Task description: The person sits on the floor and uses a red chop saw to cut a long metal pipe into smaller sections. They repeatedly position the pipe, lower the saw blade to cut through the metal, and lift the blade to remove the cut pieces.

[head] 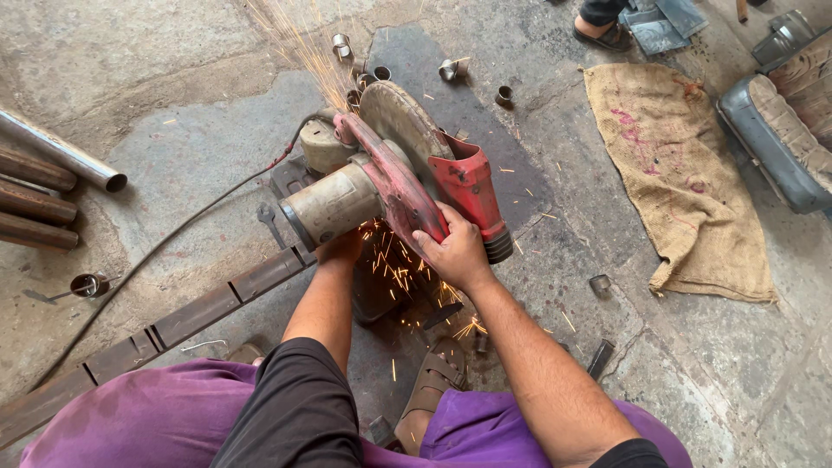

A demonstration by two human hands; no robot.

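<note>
Two hands of mine are on a chop saw (381, 178) that sits on the concrete floor (199, 130) in the middle of the scene. My right hand (455, 253) is clenched around the saw's red handle (403, 195), pressing the arm down. My left hand (340, 250) reaches under the grey motor housing, mostly hidden; whether it grips anything there I cannot tell. Orange sparks (303, 48) spray far and to the left, and more fall near my sandalled foot (433, 381), so I judge the cut to be under way. A long flat steel bar (173, 321) runs from the near left toward the saw's base. As I judge it, the next move calls for steady downward pressure and a firm hold on the stock. Short cut tube pieces (451, 69) lie beyond the saw. Rusty pipes (39, 186) lie at the far left, a burlap sack (676, 173) lies to the right, and another person's foot (602, 30) shows at the far edge.
</note>
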